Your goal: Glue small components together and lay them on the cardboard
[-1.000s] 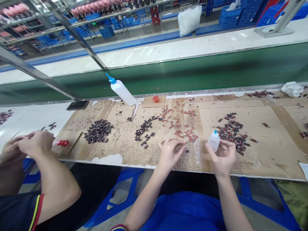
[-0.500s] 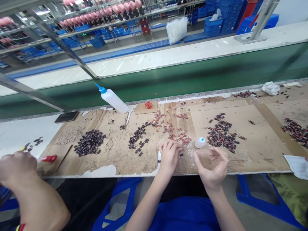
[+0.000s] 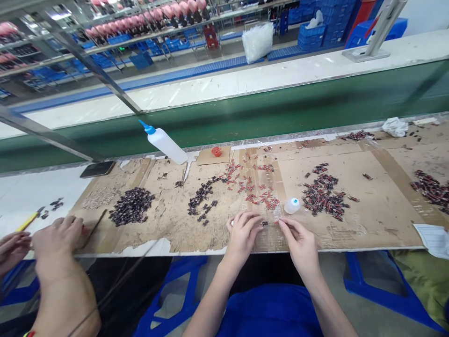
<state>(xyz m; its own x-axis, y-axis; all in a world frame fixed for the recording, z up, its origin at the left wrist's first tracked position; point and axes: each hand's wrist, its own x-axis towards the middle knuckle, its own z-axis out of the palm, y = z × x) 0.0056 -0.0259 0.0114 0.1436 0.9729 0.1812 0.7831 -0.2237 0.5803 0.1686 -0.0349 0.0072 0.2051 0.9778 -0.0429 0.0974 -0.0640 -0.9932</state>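
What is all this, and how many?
big bottle: one, white with blue tip, back
small bottle: one, whitish, front
cap: one, red, back middle
phone, it seems: one, black, back left
black parts: many, black, left of middle
red parts: many, red, middle
mixed parts: many, black and red, right
tan bits: many, tan, left
tissue: one, white, back right
sheet: one, white, front right
cardboard: several, brown, under parts
panel: one, green, behind cardboard
poles: three, grey, back
bag: one, white, far back
crates: many, blue, far back
pink things: many, pink, far back
stools: at least two, blue, below
yellow tool: one, yellow, far left
co-worker's hands: two, bare, far left
left hand: one, bare, front middle
right hand: one, bare, front
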